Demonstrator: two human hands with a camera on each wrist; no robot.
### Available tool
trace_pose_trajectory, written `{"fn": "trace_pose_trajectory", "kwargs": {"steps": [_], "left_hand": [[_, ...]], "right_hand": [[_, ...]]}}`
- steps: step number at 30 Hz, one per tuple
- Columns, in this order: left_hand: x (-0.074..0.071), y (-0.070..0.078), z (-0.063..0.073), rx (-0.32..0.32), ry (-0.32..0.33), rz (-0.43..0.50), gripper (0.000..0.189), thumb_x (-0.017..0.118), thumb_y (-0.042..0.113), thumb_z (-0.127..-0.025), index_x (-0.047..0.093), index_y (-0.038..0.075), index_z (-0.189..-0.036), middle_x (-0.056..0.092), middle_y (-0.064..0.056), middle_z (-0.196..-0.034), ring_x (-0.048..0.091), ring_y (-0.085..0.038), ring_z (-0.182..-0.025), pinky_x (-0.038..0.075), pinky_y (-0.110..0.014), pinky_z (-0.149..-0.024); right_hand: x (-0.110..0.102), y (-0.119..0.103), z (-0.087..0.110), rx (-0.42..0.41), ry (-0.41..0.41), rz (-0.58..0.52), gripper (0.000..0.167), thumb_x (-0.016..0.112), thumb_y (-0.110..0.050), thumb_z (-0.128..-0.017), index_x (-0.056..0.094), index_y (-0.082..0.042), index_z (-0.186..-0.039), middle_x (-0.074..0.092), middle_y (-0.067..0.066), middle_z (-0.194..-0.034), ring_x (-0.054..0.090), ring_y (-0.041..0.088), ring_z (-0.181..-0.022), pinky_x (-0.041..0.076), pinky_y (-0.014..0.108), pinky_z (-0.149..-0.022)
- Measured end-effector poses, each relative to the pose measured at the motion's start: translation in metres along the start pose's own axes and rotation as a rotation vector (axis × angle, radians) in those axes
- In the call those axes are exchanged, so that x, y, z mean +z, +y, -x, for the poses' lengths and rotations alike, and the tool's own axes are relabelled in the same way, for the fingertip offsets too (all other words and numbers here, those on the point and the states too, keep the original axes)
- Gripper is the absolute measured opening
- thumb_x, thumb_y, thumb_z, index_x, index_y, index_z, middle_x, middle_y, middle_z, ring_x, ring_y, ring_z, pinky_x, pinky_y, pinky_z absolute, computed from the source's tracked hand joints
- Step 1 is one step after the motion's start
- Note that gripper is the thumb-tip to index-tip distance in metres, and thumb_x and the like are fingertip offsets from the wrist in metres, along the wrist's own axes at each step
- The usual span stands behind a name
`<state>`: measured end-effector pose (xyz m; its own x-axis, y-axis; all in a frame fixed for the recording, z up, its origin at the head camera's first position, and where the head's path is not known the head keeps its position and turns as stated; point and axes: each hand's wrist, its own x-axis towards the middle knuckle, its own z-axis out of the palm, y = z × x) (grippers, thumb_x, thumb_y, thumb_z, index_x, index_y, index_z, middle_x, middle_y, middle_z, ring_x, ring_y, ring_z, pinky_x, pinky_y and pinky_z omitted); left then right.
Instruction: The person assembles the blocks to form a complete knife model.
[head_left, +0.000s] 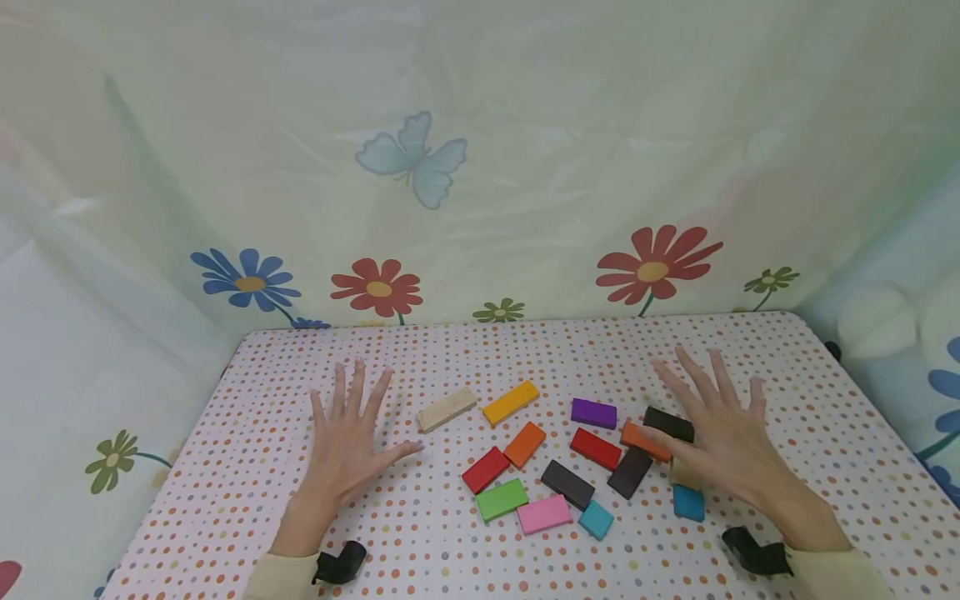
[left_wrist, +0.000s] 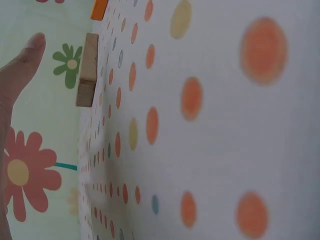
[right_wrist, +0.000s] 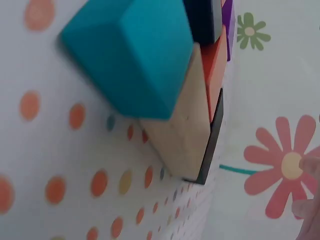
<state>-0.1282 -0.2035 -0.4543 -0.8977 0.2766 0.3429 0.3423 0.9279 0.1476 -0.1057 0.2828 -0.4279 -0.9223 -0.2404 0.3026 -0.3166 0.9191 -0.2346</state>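
Observation:
My left hand (head_left: 343,454) is spread wide at the left of the table, holding nothing. Nearest to its thumb lies a plain wooden block (head_left: 446,410), also visible in the left wrist view. Fingers splayed, my right hand (head_left: 729,446) hangs over the right end of the scattered blocks and hides part of them. Beneath or beside it lie a black block (head_left: 669,423), an orange block (head_left: 643,440), a blue block (head_left: 688,502) and a mostly hidden wooden block (right_wrist: 180,130). Whether the right hand touches any cannot be told.
Between the hands lie a yellow block (head_left: 511,403), a purple block (head_left: 594,413), a red block (head_left: 486,470), a green block (head_left: 502,501), a pink block (head_left: 545,514) and several others. The dotted tablecloth (head_left: 420,550) meets a flowered curtain (head_left: 525,208) behind.

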Motion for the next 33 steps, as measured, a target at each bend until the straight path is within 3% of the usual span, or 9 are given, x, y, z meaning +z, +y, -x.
{"fn": "trace_pose_trajectory", "kwargs": {"steps": [4,9,12,18,23,33], "left_hand": [[0.003,0.008,-0.005,0.027,0.0,0.043,0.11,0.074,0.069,-0.082,0.028,0.016,-0.167,0.017,-0.024,-0.172,0.01,-0.049,-0.157,0.014,-0.075,-0.119],[0.007,0.023,-0.013,0.073,0.035,0.128,0.103,0.081,0.053,-0.085,0.032,0.01,-0.165,0.026,-0.025,-0.168,0.022,-0.046,-0.155,0.028,-0.067,-0.119],[0.01,0.032,-0.017,0.072,0.03,0.227,0.1,0.084,0.046,-0.086,0.035,0.007,-0.163,0.031,-0.024,-0.167,0.031,-0.043,-0.153,0.036,-0.064,-0.115],[0.02,0.046,-0.022,-0.016,-0.04,0.454,0.09,0.084,0.042,-0.09,0.04,0.006,-0.159,0.045,-0.016,-0.156,0.049,-0.034,-0.137,0.051,-0.054,-0.103],[0.029,0.05,-0.022,-0.095,-0.085,0.596,0.085,0.085,0.035,-0.09,0.041,0.008,-0.159,0.048,-0.013,-0.148,0.05,-0.029,-0.126,0.048,-0.053,-0.103],[0.034,0.048,-0.024,-0.114,-0.089,0.618,0.072,0.084,0.013,-0.091,0.048,0.004,-0.153,0.056,-0.014,-0.133,0.054,-0.023,-0.113,0.05,-0.046,-0.097]], "right_hand": [[0.001,-0.009,-0.007,-0.013,-0.018,-0.023,0.097,0.07,-0.06,-0.091,0.023,-0.026,-0.168,0.02,0.02,-0.17,-0.002,0.05,-0.157,-0.006,0.085,-0.11],[0.003,-0.022,-0.017,-0.066,-0.022,-0.049,0.094,0.077,-0.055,-0.087,0.034,-0.023,-0.164,0.027,0.021,-0.167,0.008,0.05,-0.156,-0.003,0.083,-0.112],[0.003,-0.033,-0.026,-0.106,-0.047,-0.079,0.09,0.079,-0.05,-0.087,0.039,-0.021,-0.162,0.027,0.02,-0.168,0.011,0.049,-0.156,0.006,0.083,-0.113],[0.0,-0.058,-0.047,-0.241,-0.123,-0.168,0.086,0.085,-0.033,-0.087,0.042,-0.016,-0.16,0.033,0.019,-0.165,0.031,0.05,-0.148,0.035,0.077,-0.107],[0.003,-0.077,-0.069,-0.311,-0.183,-0.196,0.081,0.087,-0.026,-0.087,0.047,-0.015,-0.156,0.041,0.019,-0.159,0.043,0.044,-0.143,0.048,0.067,-0.102],[0.033,-0.101,-0.111,-0.346,-0.375,-0.297,0.043,0.081,-0.011,-0.092,0.068,-0.008,-0.133,0.059,0.008,-0.135,0.057,0.027,-0.123,0.055,0.046,-0.099]]}}
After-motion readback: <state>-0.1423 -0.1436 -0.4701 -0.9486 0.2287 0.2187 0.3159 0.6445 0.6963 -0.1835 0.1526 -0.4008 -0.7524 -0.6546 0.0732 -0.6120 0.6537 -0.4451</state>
